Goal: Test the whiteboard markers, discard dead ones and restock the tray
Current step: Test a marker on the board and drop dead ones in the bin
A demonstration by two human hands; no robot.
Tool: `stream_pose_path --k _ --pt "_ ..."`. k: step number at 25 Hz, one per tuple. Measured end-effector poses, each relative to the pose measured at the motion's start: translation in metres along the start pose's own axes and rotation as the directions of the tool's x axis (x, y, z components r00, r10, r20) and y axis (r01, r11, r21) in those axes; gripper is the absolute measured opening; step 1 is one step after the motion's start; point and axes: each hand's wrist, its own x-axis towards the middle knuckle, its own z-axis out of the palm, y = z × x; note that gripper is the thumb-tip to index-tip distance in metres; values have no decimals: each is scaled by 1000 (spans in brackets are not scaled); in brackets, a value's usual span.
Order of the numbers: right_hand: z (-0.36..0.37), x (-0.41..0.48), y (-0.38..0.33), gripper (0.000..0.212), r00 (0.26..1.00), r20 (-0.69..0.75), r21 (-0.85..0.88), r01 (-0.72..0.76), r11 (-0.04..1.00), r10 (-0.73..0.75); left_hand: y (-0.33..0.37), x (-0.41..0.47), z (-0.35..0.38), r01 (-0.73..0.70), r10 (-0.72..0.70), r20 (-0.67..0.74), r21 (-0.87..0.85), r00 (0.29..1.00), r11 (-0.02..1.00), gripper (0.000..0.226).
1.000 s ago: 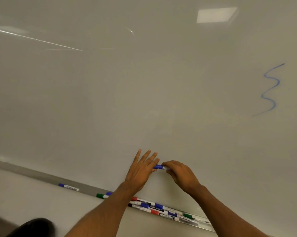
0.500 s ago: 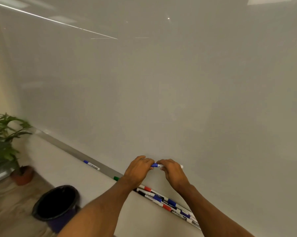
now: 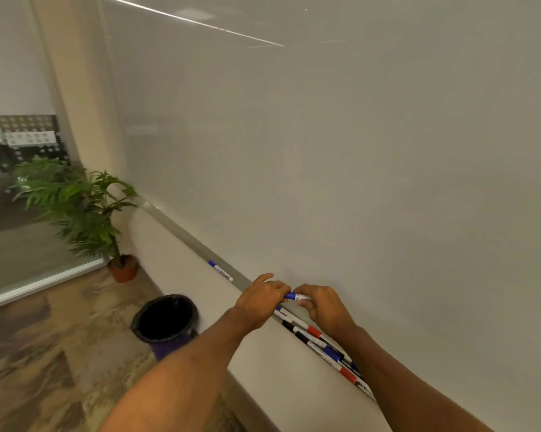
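Head view: the grip is two-handed on one blue marker (image 3: 295,296). The fingers of the left hand (image 3: 260,302) curl round its blue cap end, and the right hand (image 3: 322,307) pinches the white barrel. The marker is held level, just above the tray (image 3: 200,241) and close to the lower edge of the whiteboard (image 3: 356,151). Whether the cap is fully seated or partly drawn off cannot be told.

The marker is probably light, stiff and smooth, so apt to slip or roll. It is best held on the barrel close to the cap, pulling or pressing straight along its length. Its felt tip is likely soft and should meet the board gently.

The tray is a narrow grey ledge along the whiteboard's bottom edge. A cluster of markers (image 3: 319,336) with red, blue and black caps lies lengthwise in it, below the right hand and on toward the tray's right end. A lone blue-capped marker (image 3: 221,270) lies well apart, farther left.

The board is glossy and shows streaks of reflected light. A black bin (image 3: 164,321) stands on the mottled brown floor (image 3: 44,353), below the tray and left of the left forearm. A potted plant (image 3: 76,207) stands in the corner beside a glass panel.
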Motion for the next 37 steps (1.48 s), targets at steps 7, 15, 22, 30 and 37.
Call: stream_pose_path --k 7,15,22,30,37 --pt "68 57 -45 32 990 80 -152 125 980 -114 -90 -48 14 191 -191 38 1 981 982 21" --pt "174 163 -115 37 974 120 -145 210 967 -193 -217 -102 35 407 -398 203 -2 894 913 47" --pt "241 234 -166 33 957 155 -134 266 955 -245 -308 -135 61 530 -504 242 -51 829 846 44" --pt "307 310 -185 40 936 272 -84 256 963 -225 -395 -144 95 669 -616 318 -90 721 737 39" --pt "390 407 -178 39 924 319 -63 242 968 -211 -482 -127 151 766 -694 394 -44 603 641 37"
